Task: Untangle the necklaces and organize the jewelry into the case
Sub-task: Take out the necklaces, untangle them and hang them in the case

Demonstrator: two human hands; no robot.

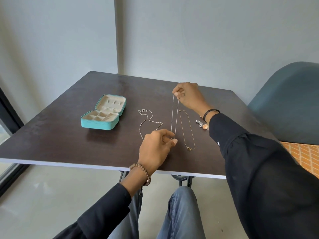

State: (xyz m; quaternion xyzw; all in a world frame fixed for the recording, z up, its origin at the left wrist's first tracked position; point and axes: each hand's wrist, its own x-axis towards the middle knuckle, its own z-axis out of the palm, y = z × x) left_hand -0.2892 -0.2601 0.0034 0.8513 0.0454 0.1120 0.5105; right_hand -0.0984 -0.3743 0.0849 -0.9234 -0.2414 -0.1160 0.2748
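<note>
On the dark brown wooden counter [72,135] I have the open teal zip-around jewellery case with cream compartments [103,116] sitting well to the left, every pocket that I can see empty. My left hand [155,149] is pinched shut on the near end of the thin pale chain necklace [175,116], and my right hand [188,96] is pinched shut on its far end, so the loop is pulled into two nearly straight strands above the counter. The risk I judge greatest is tension: pull much harder and a link this fine could snap or slip from my fingertips. If it drops, it lies between the beaded silver chain necklace [148,121] on the left and the gold chain necklace with a small pendant [188,131] just to its right, and could knot with either again. My right sleeve hangs close over the small cluster of silver and orange earrings [202,125], so swinging toward the case could drag them off the edge.
</note>
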